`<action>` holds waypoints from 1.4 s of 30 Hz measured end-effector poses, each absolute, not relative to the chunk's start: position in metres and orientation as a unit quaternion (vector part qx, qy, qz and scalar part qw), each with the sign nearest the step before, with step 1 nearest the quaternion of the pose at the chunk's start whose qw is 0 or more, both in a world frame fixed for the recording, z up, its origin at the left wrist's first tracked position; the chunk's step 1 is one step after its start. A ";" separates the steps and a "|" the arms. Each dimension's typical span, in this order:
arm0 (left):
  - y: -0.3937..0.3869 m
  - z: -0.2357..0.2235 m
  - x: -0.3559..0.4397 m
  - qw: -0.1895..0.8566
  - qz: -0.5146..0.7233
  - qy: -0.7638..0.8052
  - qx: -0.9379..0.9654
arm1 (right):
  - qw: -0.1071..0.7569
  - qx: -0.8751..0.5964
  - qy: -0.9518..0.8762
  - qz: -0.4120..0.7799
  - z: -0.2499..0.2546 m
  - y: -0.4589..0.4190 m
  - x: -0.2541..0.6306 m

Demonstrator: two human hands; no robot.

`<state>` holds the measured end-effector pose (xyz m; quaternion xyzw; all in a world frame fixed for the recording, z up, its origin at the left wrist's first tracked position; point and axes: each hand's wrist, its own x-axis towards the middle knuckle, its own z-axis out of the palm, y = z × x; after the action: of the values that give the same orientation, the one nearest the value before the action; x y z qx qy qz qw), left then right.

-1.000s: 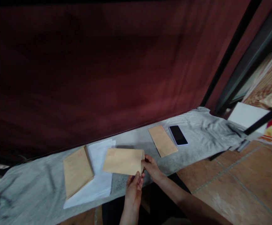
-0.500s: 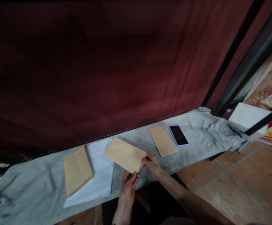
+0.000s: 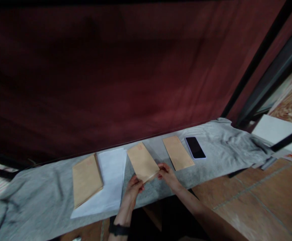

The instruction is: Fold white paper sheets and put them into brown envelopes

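Both my hands grip a tan paper envelope [image 3: 142, 160] just over the grey cloth, its near end toward me. My left hand [image 3: 133, 187] pinches the near left corner, with a dark band around that wrist. At the near right corner, my right hand [image 3: 166, 174] is closed on the edge. A faint reddish mark shows near the envelope's far end. To the right another tan envelope [image 3: 178, 153] lies flat. On the left a stack of tan envelopes [image 3: 86, 180] rests partly on white paper sheets [image 3: 112, 182].
A phone [image 3: 195, 147] with a dark screen lies right of the flat envelope. Grey cloth [image 3: 42, 201] covers the narrow bench. Behind it stands a dark red panel [image 3: 125, 83]. A black bar [image 3: 256, 63] slants up at the right, near a white box [image 3: 275, 132]. Tiled floor [image 3: 258, 197] shows below.
The held envelope has turned from lying crosswise to pointing away from me. My left hand has shifted left to its near left corner; my right hand stays on the other corner.
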<state>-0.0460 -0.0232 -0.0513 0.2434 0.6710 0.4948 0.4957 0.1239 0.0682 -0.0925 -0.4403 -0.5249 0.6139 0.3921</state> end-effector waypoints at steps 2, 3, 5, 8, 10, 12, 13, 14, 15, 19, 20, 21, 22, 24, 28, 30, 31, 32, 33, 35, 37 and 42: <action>-0.020 -0.053 -0.051 0.485 0.478 0.685 0.259 | 0.401 -0.442 -0.562 0.572 -0.094 0.070 0.130; -0.019 -0.055 -0.052 0.478 0.469 0.693 0.265 | 0.406 -0.441 -0.577 0.554 -0.094 0.070 0.133; -0.016 -0.059 -0.052 0.465 0.451 0.710 0.275 | 0.403 -0.424 -0.633 0.508 -0.092 0.070 0.137; -0.017 -0.065 -0.052 0.445 0.422 0.736 0.285 | 0.337 -0.351 -0.791 0.371 -0.088 0.066 0.141; -0.021 -0.066 -0.053 0.433 0.410 0.748 0.290 | 0.274 -0.295 -0.875 0.268 -0.087 0.062 0.141; -0.026 -0.064 -0.054 0.397 0.388 0.773 0.307 | 0.235 -0.270 -0.909 0.212 -0.086 0.059 0.141; -0.027 -0.062 -0.054 0.355 0.362 0.797 0.327 | 0.225 -0.266 -0.917 0.195 -0.086 0.057 0.141; -0.027 -0.060 -0.053 0.297 0.328 0.823 0.356 | 0.220 -0.266 -0.920 0.183 -0.086 0.056 0.141; -0.025 -0.058 -0.051 0.228 0.291 0.843 0.391 | 0.218 -0.268 -0.922 0.175 -0.086 0.056 0.140; 0.012 -0.057 -0.042 0.003 0.226 0.799 0.557 | 0.223 -0.274 -0.922 0.155 -0.086 0.055 0.139; 0.028 -0.059 -0.041 -0.026 0.225 0.773 0.593 | 0.224 -0.275 -0.922 0.153 -0.086 0.055 0.138; 0.044 -0.061 -0.041 -0.047 0.218 0.752 0.620 | 0.224 -0.276 -0.922 0.152 -0.085 0.055 0.138; 0.060 -0.064 -0.043 -0.058 0.207 0.736 0.642 | 0.224 -0.276 -0.922 0.153 -0.084 0.055 0.138; 0.087 -0.072 -0.050 -0.059 0.180 0.736 0.650 | 0.222 -0.277 -0.921 0.159 -0.082 0.056 0.138; 0.112 -0.091 -0.064 -0.039 0.150 0.747 0.646 | 0.221 -0.272 -0.919 0.180 -0.080 0.057 0.138; 0.109 -0.100 -0.068 -0.035 0.151 0.741 0.654 | 0.227 -0.278 -0.914 0.192 -0.082 0.057 0.138; 0.106 -0.104 -0.070 -0.034 0.152 0.735 0.660 | 0.230 -0.281 -0.911 0.196 -0.083 0.057 0.137; 0.101 -0.108 -0.071 -0.035 0.153 0.727 0.668 | 0.234 -0.283 -0.908 0.199 -0.084 0.057 0.137; 0.095 -0.111 -0.071 -0.036 0.153 0.717 0.679 | 0.237 -0.285 -0.907 0.200 -0.086 0.057 0.137; 0.079 -0.116 -0.071 -0.037 0.150 0.697 0.700 | 0.237 -0.283 -0.908 0.198 -0.089 0.057 0.137; 0.058 -0.119 -0.068 -0.035 0.145 0.685 0.713 | 0.239 -0.283 -0.909 0.193 -0.092 0.057 0.136; 0.001 -0.115 -0.058 -0.015 0.144 0.677 0.721 | 0.244 -0.287 -0.906 0.192 -0.097 0.058 0.135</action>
<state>-0.0583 0.0005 -0.1146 0.7213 0.6772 0.1444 -0.0152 0.1348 0.0579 -0.0967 -0.2874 -0.9061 0.1919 0.2440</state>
